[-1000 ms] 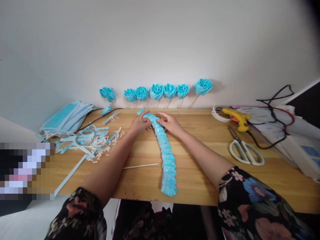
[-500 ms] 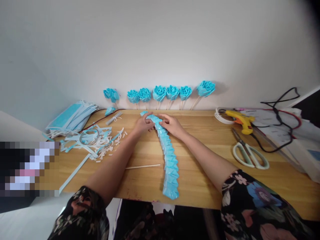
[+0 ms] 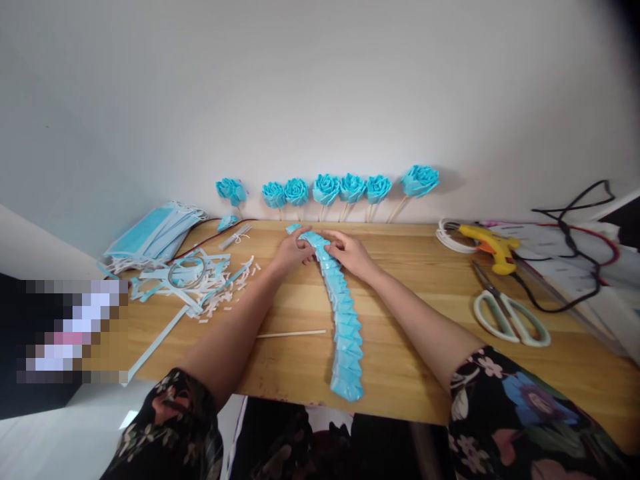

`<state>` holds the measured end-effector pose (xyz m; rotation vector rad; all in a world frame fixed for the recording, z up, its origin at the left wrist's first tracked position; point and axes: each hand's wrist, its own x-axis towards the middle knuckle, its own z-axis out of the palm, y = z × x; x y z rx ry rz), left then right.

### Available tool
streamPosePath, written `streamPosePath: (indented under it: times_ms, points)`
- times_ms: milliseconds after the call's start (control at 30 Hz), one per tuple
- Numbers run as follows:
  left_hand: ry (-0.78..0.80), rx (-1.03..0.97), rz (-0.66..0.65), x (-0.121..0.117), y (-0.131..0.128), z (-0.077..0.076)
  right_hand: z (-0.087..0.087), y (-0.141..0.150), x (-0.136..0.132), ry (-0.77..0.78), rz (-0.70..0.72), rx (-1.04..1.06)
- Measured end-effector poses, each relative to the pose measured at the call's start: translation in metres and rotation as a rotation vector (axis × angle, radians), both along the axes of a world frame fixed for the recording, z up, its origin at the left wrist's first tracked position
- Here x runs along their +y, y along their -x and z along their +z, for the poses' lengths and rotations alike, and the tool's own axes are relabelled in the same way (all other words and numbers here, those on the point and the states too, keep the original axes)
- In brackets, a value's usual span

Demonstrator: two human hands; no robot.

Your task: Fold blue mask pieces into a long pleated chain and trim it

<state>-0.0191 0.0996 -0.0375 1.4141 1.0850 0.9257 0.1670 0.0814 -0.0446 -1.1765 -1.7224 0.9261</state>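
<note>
A long blue pleated strip point(image 3: 344, 313), folded into overlapping points, lies curved on the wooden table from the back toward the front edge. Near its far end, my left hand point(image 3: 295, 252) closes on its left side, the fingers bent against the folds. My right hand point(image 3: 349, 253) grips the strip from the right, thumb and fingers pinched at its edge. The far tip of the strip shows beyond my left fingers. A thin pale stick point(image 3: 295, 333) lies beside the strip, close to my left forearm.
Several blue paper-like roses point(image 3: 327, 189) on sticks lean against the wall. Face masks point(image 3: 155, 233) are stacked at the back left, with cut scraps point(image 3: 213, 283) and a tape roll point(image 3: 187, 272) before them. On the right lie scissors point(image 3: 510, 317), a yellow glue gun point(image 3: 493, 247) and coiled white wire point(image 3: 445, 237).
The whole view has shifted slightly, so everything appears a little further right. Both hands stay at the same part of the pleated strip, with hardly any movement.
</note>
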Motion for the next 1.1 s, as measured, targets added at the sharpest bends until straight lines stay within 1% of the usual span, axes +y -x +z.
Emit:
streamPosePath:
  times_ms: [267, 400, 767, 1100]
  points:
    - [0.016, 0.001, -0.007, -0.0004, 0.0002, 0.002, -0.0022, -0.001, 0.0009, 0.008, 0.008, 0.018]
    - [0.01, 0.0, 0.013, -0.0002, -0.0001, 0.0012, -0.0025, -0.001, 0.0018, -0.009, 0.004, 0.005]
    - [-0.004, -0.011, 0.005, 0.0004, 0.0007, -0.002, -0.0004, -0.0012, 0.0004, -0.002, -0.006, -0.014]
    - [0.013, -0.001, 0.01, -0.0009, 0.0006, 0.0014, 0.0, -0.0007, 0.0, 0.0, 0.001, -0.003]
